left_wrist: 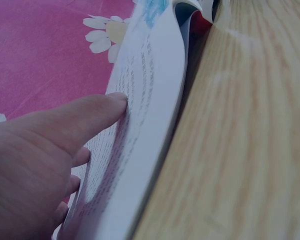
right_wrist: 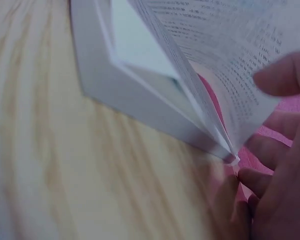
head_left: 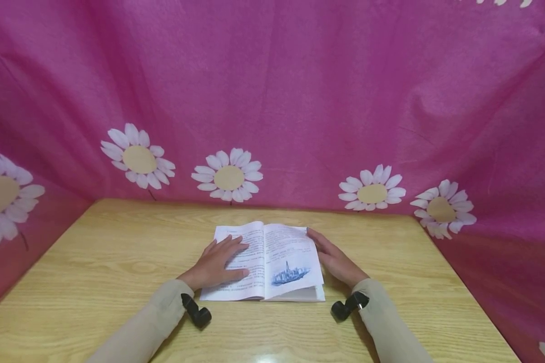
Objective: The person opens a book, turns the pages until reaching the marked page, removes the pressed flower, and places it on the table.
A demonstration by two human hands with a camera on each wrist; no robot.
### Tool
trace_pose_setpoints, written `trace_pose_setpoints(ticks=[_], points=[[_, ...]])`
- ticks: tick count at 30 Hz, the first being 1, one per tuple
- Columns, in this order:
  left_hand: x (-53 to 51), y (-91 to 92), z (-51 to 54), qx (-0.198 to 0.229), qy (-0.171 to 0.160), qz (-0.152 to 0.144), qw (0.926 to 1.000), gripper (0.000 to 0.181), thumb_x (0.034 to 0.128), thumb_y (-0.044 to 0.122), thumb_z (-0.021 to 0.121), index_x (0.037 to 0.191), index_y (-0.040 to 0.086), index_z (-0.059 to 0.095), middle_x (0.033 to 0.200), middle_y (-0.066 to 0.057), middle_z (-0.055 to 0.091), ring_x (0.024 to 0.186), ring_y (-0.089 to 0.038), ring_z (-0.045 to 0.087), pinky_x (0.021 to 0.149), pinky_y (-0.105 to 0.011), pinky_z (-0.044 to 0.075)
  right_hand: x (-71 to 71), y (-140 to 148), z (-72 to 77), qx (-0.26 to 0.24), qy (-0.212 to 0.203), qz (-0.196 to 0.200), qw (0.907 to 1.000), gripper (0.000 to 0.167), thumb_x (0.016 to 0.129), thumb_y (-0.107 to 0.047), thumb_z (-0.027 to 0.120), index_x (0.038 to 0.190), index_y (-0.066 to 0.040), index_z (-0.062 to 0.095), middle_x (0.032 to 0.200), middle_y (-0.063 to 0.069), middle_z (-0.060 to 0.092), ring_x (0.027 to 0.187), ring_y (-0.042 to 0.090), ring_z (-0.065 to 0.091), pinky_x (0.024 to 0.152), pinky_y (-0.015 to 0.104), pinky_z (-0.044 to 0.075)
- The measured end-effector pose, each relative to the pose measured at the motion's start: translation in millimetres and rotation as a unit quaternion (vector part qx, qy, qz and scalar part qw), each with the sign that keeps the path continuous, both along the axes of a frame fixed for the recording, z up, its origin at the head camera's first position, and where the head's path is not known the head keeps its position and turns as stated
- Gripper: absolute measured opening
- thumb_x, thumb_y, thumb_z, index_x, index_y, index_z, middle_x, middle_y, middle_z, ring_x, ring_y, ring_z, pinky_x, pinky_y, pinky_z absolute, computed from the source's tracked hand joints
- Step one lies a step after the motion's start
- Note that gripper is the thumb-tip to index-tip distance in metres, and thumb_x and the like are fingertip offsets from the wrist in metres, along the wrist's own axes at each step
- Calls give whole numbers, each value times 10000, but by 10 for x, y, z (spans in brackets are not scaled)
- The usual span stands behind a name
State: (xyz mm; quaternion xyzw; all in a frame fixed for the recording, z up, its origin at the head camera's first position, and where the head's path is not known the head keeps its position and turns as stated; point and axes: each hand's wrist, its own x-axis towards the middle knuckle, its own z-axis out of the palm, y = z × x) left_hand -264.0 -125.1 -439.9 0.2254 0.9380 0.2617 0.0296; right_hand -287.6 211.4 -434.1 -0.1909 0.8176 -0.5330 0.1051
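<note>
An open book point(head_left: 250, 292) lies on the table, with printed text on both pages and a blue city drawing on the right one. My left hand point(head_left: 219, 262) rests on the left page with its fingers spread; in the left wrist view the thumb point(left_wrist: 107, 107) lies on the text. At the book's right edge, my right hand point(head_left: 339, 259) holds a page point(right_wrist: 230, 55) raised from the pages below. In the right wrist view the thumb point(right_wrist: 282, 75) is over that page's face, and the other fingers are at its edge, their tips partly hidden.
The wooden table point(head_left: 95, 262) extends around the book on all sides. Behind it and at both sides hangs a pink cloth point(head_left: 290, 101) with white daisies. A black wrist device point(head_left: 197, 312) is strapped to the left sleeve, and another black device point(head_left: 347, 306) to the right.
</note>
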Motion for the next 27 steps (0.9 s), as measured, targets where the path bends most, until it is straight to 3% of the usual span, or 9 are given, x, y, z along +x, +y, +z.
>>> trace_pose_setpoints(ticks=[7,15,20,27], points=[[-7,-2,-16,-21,0,42,10000,708,859,564,629,1456,237,434,1579,-31,266,1474,-275,120,1171,-527,-3,-29,13,-28,-131,309,129,9994,690,1000,-193,515,1558,-135,113,1607,111,142,1464,306,134,1169,498,102],[-5,-11,-16,17,-42,-46,10000,718,860,578,617,1460,232,428,1583,-30,255,1475,-275,112,1169,-533,-1,14,-1,11,633,476,-58,9968,655,972,-417,543,1527,-216,261,1549,34,320,1431,246,267,1159,490,195],[-20,-20,-19,25,4,-50,10000,718,860,594,605,1459,241,427,1583,-21,254,1475,-268,114,1168,-531,0,73,-58,86,931,445,-148,9946,647,942,-540,518,1505,-298,311,1528,-14,357,1430,230,269,1152,522,194],[-23,-19,-37,9,-52,-19,10000,719,860,597,602,1460,243,425,1584,-19,253,1476,-269,109,1169,-532,-3,163,-188,181,935,593,161,9937,538,971,-491,501,1465,-303,403,1475,-28,439,1399,229,333,1132,534,247]])
